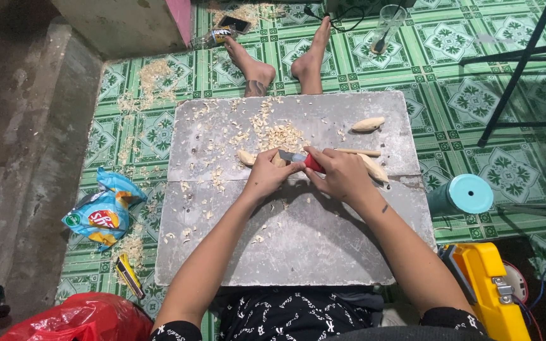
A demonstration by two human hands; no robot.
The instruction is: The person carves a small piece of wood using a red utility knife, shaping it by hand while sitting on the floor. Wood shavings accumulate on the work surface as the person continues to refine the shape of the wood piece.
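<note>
My left hand (265, 173) grips a pale piece of carved wood (246, 157) on the grey board (298, 246). Its end sticks out to the left of my fingers. My right hand (342, 177) is closed around a knife with a red handle (313, 163); the blade (292, 156) rests against the wood near my left thumb. Wood shavings (279, 134) lie heaped just beyond my hands. A finished pale wooden piece (368, 124) lies at the far right of the board, and two more wooden sticks (364, 155) lie right of my right hand.
My bare feet (282, 63) rest on the green patterned tile floor (159, 126) beyond the board. A blue snack bag (105, 211) and red plastic bag (83, 319) lie left. A teal cylinder (462, 194) and yellow tool (488, 284) sit right. A black stand (513, 69) rises far right.
</note>
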